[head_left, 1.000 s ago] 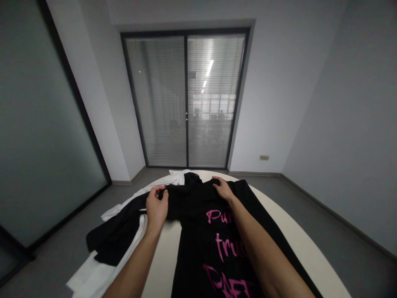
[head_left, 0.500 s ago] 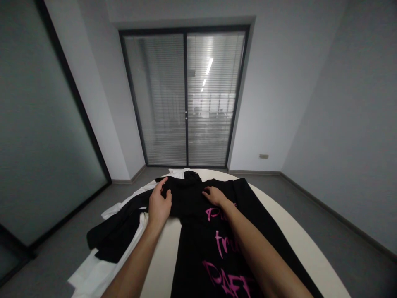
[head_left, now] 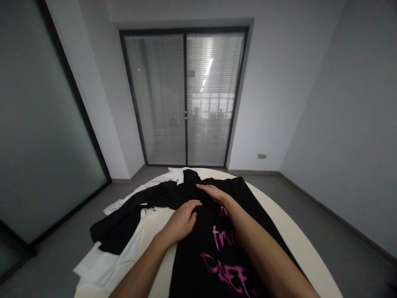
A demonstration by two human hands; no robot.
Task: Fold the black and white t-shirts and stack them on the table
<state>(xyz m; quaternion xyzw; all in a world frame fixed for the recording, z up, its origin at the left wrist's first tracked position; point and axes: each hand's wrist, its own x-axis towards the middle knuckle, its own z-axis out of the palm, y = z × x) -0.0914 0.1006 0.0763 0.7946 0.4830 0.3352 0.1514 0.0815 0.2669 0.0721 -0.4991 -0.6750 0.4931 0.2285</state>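
A black T-shirt with pink lettering lies spread along a round white table in front of me. My left hand rests flat on the shirt's upper left part, fingers stretched out and pointing right. My right hand lies flat near the shirt's collar end, fingers extended to the left, just beyond the left hand. Neither hand grips the cloth.
Another black garment lies over white cloth at the table's left, hanging past the edge. Beyond the table stand glass doors with blinds. A glass wall runs on the left, grey floor all around.
My left hand let go of the shirt's left edge and slid right onto the shirt body, now flat. My right hand shifted slightly left. The folded-in sleeve now lies under both hands.
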